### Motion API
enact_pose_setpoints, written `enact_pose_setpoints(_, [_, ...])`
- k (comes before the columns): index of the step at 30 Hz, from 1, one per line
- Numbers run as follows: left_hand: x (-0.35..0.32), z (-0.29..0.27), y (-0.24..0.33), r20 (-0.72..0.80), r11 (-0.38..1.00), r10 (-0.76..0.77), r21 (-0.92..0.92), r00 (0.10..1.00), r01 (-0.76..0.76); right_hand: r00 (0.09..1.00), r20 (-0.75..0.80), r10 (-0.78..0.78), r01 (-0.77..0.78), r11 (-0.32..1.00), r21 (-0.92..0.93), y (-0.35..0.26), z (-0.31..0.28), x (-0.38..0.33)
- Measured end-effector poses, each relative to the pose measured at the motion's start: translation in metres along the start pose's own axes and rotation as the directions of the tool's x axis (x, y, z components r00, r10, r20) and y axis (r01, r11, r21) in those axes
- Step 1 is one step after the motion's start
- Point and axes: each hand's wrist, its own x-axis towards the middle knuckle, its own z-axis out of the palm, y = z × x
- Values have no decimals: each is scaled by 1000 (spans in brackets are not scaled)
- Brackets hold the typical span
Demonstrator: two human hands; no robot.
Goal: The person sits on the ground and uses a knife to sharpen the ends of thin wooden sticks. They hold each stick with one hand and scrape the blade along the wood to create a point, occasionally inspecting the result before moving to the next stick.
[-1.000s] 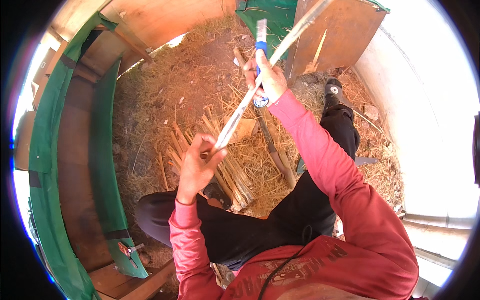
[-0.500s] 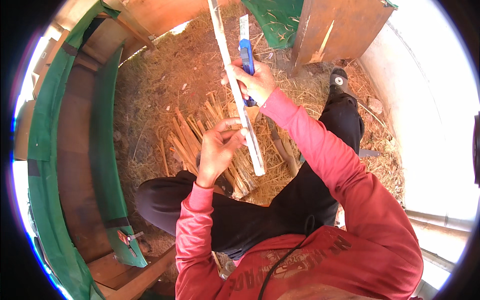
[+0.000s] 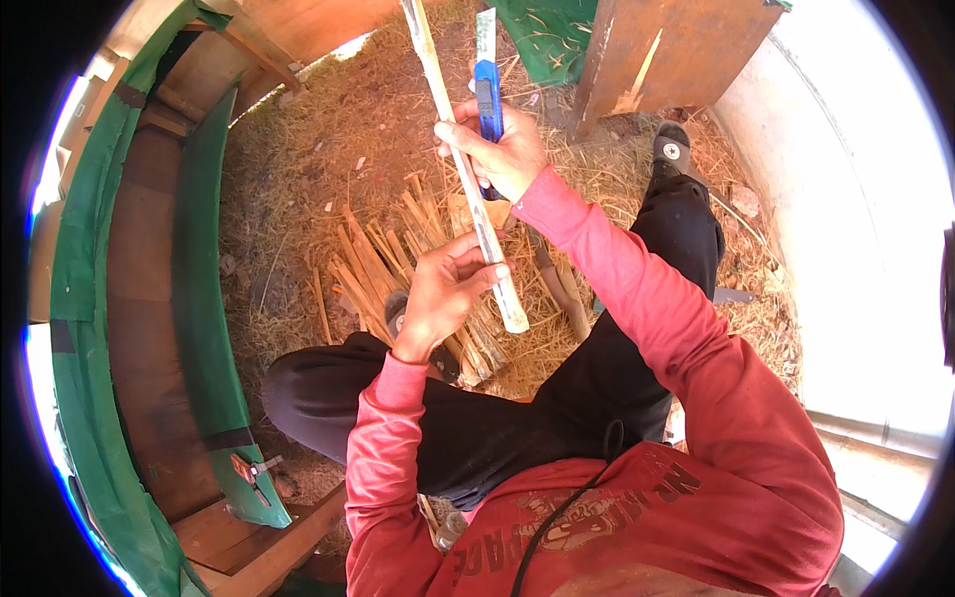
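A long, thin, pale wooden stick (image 3: 428, 60) slants across in front of me, its near end over my lap. My left hand (image 3: 438, 297) pinches it close to that near end, thumb on top. Farther up, my right hand (image 3: 509, 154) steadies the same stick between thumb and fingers. That hand also grips a blue utility knife (image 3: 488, 92), its blade extended and pointing away from me, beside the stick. Below the hands, a pile of split wooden sticks (image 3: 370, 264) lies on the straw-strewn ground; my left hand partly covers it.
A green-covered wooden bench or frame (image 3: 204, 269) runs along the left, with a red-and-metal tool (image 3: 254, 468) on its near end. A brown wooden board (image 3: 667, 60) stands at the far right beside green cloth (image 3: 545, 40). A metal blade (image 3: 734, 296) lies right of my leg.
The stick has rolled or turned a little in my fingers, and its near end has shifted slightly up. My left hand has slid slightly right, and the knife sits a little higher.
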Motion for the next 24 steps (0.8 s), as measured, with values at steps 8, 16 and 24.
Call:
enact_pose_setpoints(8, [-9, -4, 32, -85, 1000, 16, 9, 996, -15, 961, 211, 177, -185, 983, 17, 5, -6, -2])
enact_pose_setpoints(16, [-28, -1, 48, -29, 987, -85, 134, 996, 88, 983, 121, 136, -159, 966, 205, -3, -23, 13])
enact_pose_setpoints(24, [-55, 7, 37, -241, 991, 90, 122, 966, -62, 930, 343, 130, -168, 982, 82, -18, -6, 2])
